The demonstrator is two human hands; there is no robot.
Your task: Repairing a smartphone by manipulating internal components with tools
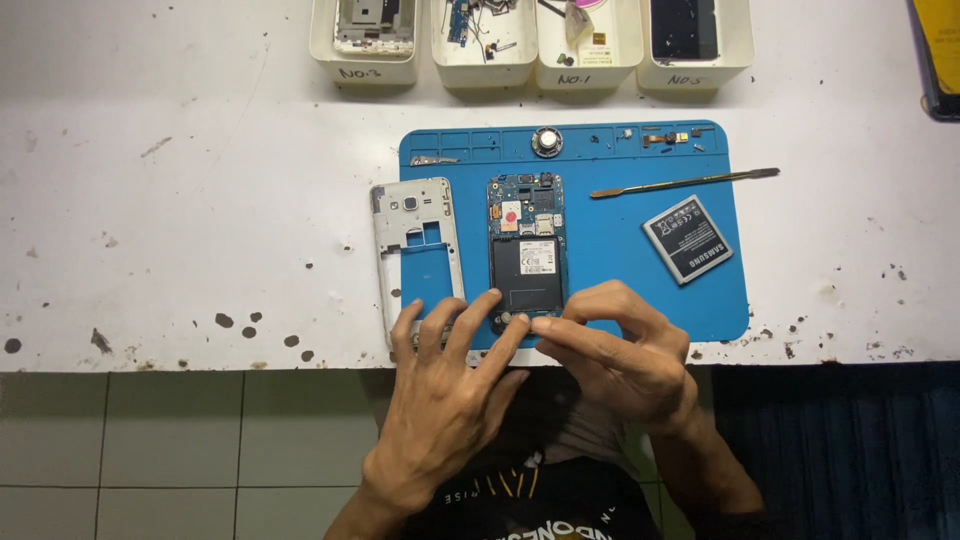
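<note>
Opened phone [527,255] lies on the blue mat [620,270], long axis running away from me, its near end under both hands. Left hand [450,400] spread, fingers resting on that end; right hand [620,355] pinched narrow at the same edge, equally near. Grey frame [415,250] lies just left of the phone.

Four white bins [363,62], one blue mat [620,250], one battery [687,239], two hands [445,400].

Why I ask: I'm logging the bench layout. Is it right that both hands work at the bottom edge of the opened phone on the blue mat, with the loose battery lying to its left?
Not quite. In the head view, the battery lies right of the opened phone on the blue mat. Both hands, left hand and right hand, are at its bottom edge.
</note>
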